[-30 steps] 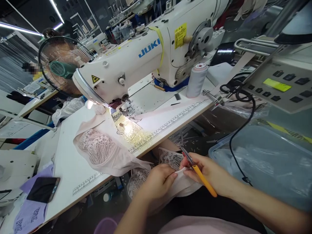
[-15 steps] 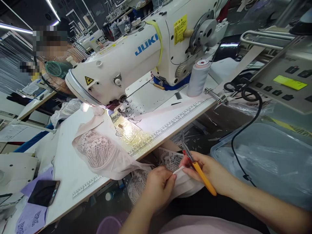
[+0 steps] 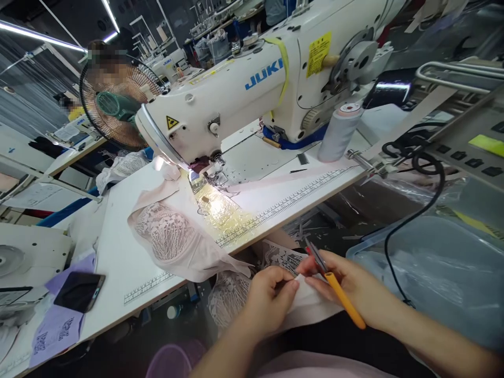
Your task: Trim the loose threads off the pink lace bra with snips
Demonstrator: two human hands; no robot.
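A pale pink lace bra (image 3: 167, 236) hangs over the table's front edge, one cup lying on the tabletop and the rest down in my lap. My left hand (image 3: 271, 296) is closed in a pinch on the edge of its plain fabric band (image 3: 311, 307). Close beside it, my right hand (image 3: 356, 286) is closed around scissors (image 3: 346, 302) with an orange handle and metal blades pointing up and away. The fingertips of that hand are at the band too; whether they grip the cloth I cannot tell.
A white sewing machine (image 3: 244, 89) with its lamp lit stands on the table (image 3: 114, 241). A thread cone (image 3: 340, 131) is to its right, a phone (image 3: 80, 291) at left. A plastic bin (image 3: 452, 273) sits at lower right. A person is beyond the fan (image 3: 114, 105).
The whole view has shifted, so the machine and table sit further right in the picture. Both hands stay at the band, with the scissors still in my right hand.
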